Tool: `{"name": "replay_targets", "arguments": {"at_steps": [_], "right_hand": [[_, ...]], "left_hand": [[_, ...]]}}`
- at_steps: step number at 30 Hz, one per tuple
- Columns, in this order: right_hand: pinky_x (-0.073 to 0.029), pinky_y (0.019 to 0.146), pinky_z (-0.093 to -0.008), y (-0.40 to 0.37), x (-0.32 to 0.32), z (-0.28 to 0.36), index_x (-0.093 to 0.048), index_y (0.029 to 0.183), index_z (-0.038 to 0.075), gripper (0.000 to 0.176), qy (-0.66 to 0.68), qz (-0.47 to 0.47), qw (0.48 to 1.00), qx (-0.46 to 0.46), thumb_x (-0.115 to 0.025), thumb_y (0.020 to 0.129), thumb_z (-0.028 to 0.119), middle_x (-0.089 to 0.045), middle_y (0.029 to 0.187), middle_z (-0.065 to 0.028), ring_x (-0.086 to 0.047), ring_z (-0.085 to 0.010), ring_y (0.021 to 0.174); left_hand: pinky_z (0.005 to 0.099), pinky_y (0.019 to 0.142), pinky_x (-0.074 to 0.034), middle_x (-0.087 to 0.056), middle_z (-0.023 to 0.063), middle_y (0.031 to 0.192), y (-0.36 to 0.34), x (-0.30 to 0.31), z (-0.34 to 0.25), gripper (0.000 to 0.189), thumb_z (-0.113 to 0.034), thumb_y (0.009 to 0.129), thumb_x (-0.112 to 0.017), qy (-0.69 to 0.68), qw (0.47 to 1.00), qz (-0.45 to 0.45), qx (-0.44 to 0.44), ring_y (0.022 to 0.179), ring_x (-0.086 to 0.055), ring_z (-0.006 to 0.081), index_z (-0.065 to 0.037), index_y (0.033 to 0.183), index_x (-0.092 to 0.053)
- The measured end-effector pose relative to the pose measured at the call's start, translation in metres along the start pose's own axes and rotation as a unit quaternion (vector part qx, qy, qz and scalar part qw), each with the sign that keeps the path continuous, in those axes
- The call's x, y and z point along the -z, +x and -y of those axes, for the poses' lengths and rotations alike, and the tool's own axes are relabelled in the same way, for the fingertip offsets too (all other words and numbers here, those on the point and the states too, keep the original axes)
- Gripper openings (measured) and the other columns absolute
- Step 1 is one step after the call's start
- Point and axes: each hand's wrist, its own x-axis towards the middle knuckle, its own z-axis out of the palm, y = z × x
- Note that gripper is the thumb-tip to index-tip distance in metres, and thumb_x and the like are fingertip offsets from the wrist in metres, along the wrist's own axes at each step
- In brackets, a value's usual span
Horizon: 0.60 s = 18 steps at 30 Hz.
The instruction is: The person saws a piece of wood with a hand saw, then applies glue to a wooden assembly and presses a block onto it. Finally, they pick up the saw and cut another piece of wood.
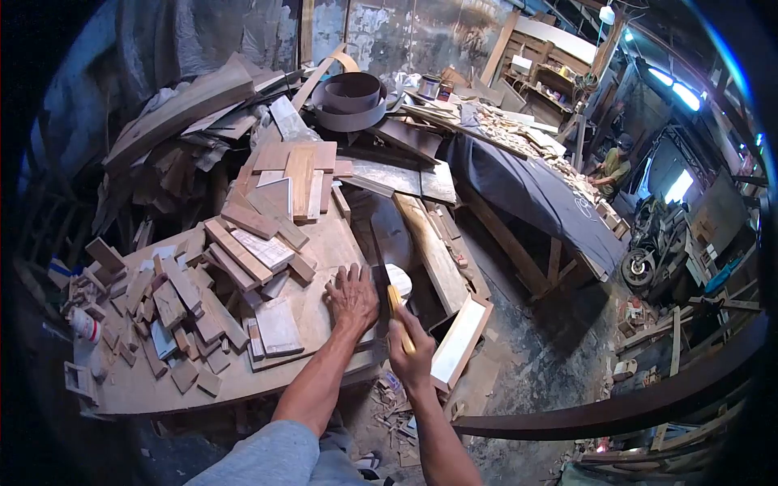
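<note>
Saw [395,298]: gripped in right hand [412,350], blade pointing forward, just right of left hand [353,296].
Left hand: palm down, fingers spread on flat board [328,243], apart from right.
Wood offcuts [172,306]: from here I see them heaped left of left hand.
Dark-draped bench [519,186]: beyond right hand, further right.

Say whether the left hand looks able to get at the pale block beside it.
Probably yes: the left hand rests palm-down, and only bare board shows between it and the pale block.
</note>
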Motion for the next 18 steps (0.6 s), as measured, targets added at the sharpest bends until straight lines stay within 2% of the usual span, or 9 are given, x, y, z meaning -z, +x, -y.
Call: {"name": "replay_targets", "arguments": {"at_steps": [1, 3, 5, 7, 10, 12, 14, 18], "right_hand": [[-0.058, 0.082, -0.0325, -0.002, 0.000, 0.001, -0.068, 0.127, -0.002, 0.033, -0.002, -0.005, 1.000, 0.009, -0.069, 0.095, 0.008, -0.076, 0.108, -0.0216, -0.076, -0.0232, 0.095], [-0.057, 0.082, -0.0322, -0.025, 0.006, 0.001, -0.068, 0.127, -0.003, 0.034, -0.014, -0.012, 1.000, 0.024, -0.069, 0.095, 0.007, -0.076, 0.108, -0.0214, -0.075, -0.0234, 0.095], [-0.057, 0.085, -0.0345, -0.076, 0.039, 0.027, -0.068, 0.126, -0.004, 0.033, -0.071, -0.015, 0.996, 0.048, -0.068, 0.094, 0.004, -0.076, 0.108, -0.0222, -0.076, -0.0246, 0.095], [-0.056, 0.088, -0.0377, -0.145, 0.070, 0.031, -0.068, 0.125, -0.005, 0.033, -0.050, -0.006, 0.998, -0.043, -0.067, 0.093, 0.002, -0.076, 0.107, -0.0237, -0.076, -0.0264, 0.095], [-0.056, 0.089, -0.0389, -0.146, 0.084, 0.037, -0.069, 0.125, -0.005, 0.032, -0.076, -0.005, 0.995, 0.058, -0.066, 0.094, 0.002, -0.075, 0.105, -0.0253, -0.076, -0.0279, 0.094], [-0.057, 0.086, -0.0362, -0.093, 0.052, 0.024, -0.068, 0.125, -0.005, 0.031, -0.040, -0.001, 0.998, 0.047, -0.066, 0.095, 0.004, -0.075, 0.104, -0.0233, -0.075, -0.0275, 0.092], [-0.057, 0.083, -0.0347, 0.001, 0.004, 0.017, -0.068, 0.126, -0.005, 0.032, 0.003, 0.012, 0.999, -0.032, -0.067, 0.095, 0.004, -0.075, 0.104, -0.0205, -0.074, -0.0251, 0.092], [-0.056, 0.079, -0.0320, -0.048, 0.026, 0.013, -0.068, 0.127, -0.005, 0.033, -0.032, -0.010, 0.999, 0.013, -0.069, 0.095, 0.003, -0.076, 0.104, -0.0190, -0.072, -0.0191, 0.090]], "left_hand": [[0.0646, 0.098, -0.038, -0.053, 0.0122, 0.136, 0.004, 0.002, 0.002, 0.044, -0.032, 0.098, -0.052, 0.008, 1.000, -0.022, -0.009, 0.135, -0.043, 0.0335, -0.010, 0.135, -0.056], [0.0645, 0.099, -0.038, -0.052, 0.0130, 0.138, 0.006, 0.011, -0.002, 0.045, -0.031, 0.098, -0.053, -0.007, 1.000, 0.010, 0.007, 0.137, -0.043, 0.0340, -0.010, 0.137, -0.055], [0.0646, 0.100, -0.037, -0.051, 0.0147, 0.142, 0.007, 0.017, -0.005, 0.047, -0.032, 0.098, -0.052, -0.036, 0.998, 0.039, 0.029, 0.139, -0.042, 0.0353, -0.010, 0.139, -0.055], [0.0645, 0.100, -0.037, -0.051, 0.0148, 0.142, 0.003, 0.008, -0.003, 0.047, -0.033, 0.099, -0.051, -0.027, 0.999, 0.021, 0.027, 0.140, -0.041, 0.0357, -0.010, 0.140, -0.054], [0.0656, 0.101, -0.037, -0.052, 0.0145, 0.141, 0.003, 0.015, -0.004, 0.048, -0.035, 0.099, -0.049, -0.014, 0.999, 0.037, 0.018, 0.140, -0.041, 0.0356, -0.010, 0.140, -0.054], [0.0663, 0.101, -0.037, -0.052, 0.0147, 0.141, 0.007, 0.020, -0.005, 0.048, -0.033, 0.099, -0.050, -0.005, 0.998, 0.055, 0.009, 0.141, -0.041, 0.0354, -0.010, 0.141, -0.054], [0.0667, 0.101, -0.037, -0.052, 0.0148, 0.141, 0.003, 0.012, -0.005, 0.047, -0.032, 0.098, -0.050, -0.011, 0.999, 0.052, 0.010, 0.139, -0.042, 0.0352, -0.011, 0.139, -0.054], [0.0661, 0.101, -0.037, -0.052, 0.0151, 0.140, 0.007, 0.023, -0.007, 0.046, -0.030, 0.097, -0.051, -0.034, 0.997, 0.061, 0.026, 0.139, -0.042, 0.0349, -0.011, 0.139, -0.054]]}}
